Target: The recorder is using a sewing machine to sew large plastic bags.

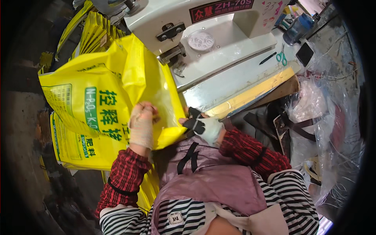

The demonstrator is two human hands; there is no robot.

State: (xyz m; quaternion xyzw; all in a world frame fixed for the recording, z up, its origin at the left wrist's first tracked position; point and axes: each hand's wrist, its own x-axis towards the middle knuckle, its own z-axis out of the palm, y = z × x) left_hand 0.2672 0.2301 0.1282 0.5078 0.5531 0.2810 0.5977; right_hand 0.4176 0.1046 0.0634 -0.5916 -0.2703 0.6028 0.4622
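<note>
A large yellow printed plastic bag (137, 66) stands up at the left, beside the needle end of a white industrial sewing machine (152, 19). My left hand (141, 123), in a pale knitted wrap, is closed in front of the bag's printed side; whatever its curled fingers hold is hidden. At the bag's right edge, my right hand (205, 127) pinches the yellow plastic between thumb and fingers. It wears a whitish glove with black wraps on the fingers. Another yellow bag (68, 143) hangs below the first.
Several folded yellow bags (96, 33) are stacked at the far left. A black pen (268, 58), green-handled scissors (281, 58), a phone (304, 54) and a blue bottle (299, 29) lie at the right. A yellow strip (250, 92) edges the worktable; clear plastic sheeting (319, 129) hangs beyond it.
</note>
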